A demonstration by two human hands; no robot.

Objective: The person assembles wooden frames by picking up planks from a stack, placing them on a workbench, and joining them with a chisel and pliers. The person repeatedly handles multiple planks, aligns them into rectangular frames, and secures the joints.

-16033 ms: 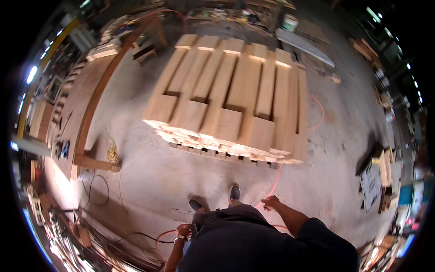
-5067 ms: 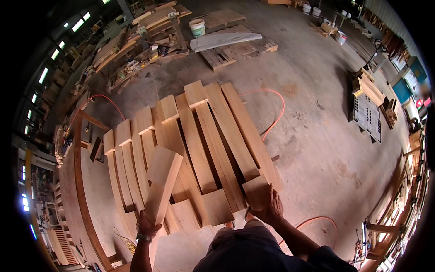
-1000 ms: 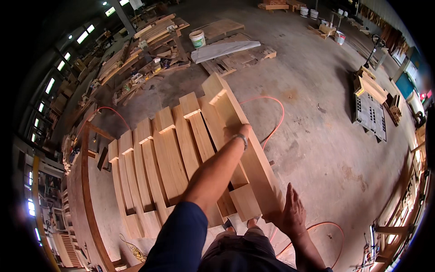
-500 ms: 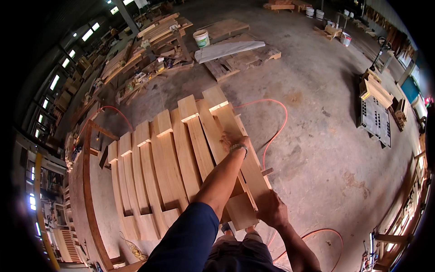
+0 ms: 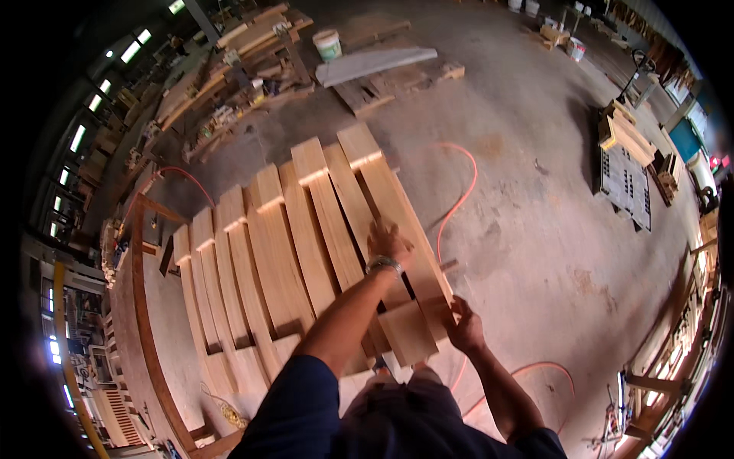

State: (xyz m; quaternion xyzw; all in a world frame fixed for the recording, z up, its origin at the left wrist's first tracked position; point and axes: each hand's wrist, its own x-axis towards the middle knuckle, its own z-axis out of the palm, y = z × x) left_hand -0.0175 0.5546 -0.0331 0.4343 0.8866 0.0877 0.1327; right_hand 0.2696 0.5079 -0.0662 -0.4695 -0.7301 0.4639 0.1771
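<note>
Long pale wooden boards (image 5: 269, 252) lie side by side in front of me, with short wooden blocks (image 5: 308, 158) at their far ends and more at the near ends. My left hand (image 5: 390, 243), a metal band at its wrist, rests with fingers spread by the gap beside the rightmost board (image 5: 409, 237). Near that board's near right corner, my right hand (image 5: 464, 327) grips the edge, its fingers bent round it. A square-ended block (image 5: 408, 333) sits between my two forearms, close to my body. The undersides of the boards are hidden.
A brown wooden frame (image 5: 142, 306) stands left of the boards. An orange hose (image 5: 470, 183) loops over the concrete floor. Farther off are a white bucket (image 5: 327, 46), a pale slab (image 5: 375, 66) and a pallet jack (image 5: 636, 76) near stacked timber.
My left hand has slid left and nearer over the boards. My right hand has moved from a flat hold to bent fingers at the board's edge. The whole view has shifted slightly.
</note>
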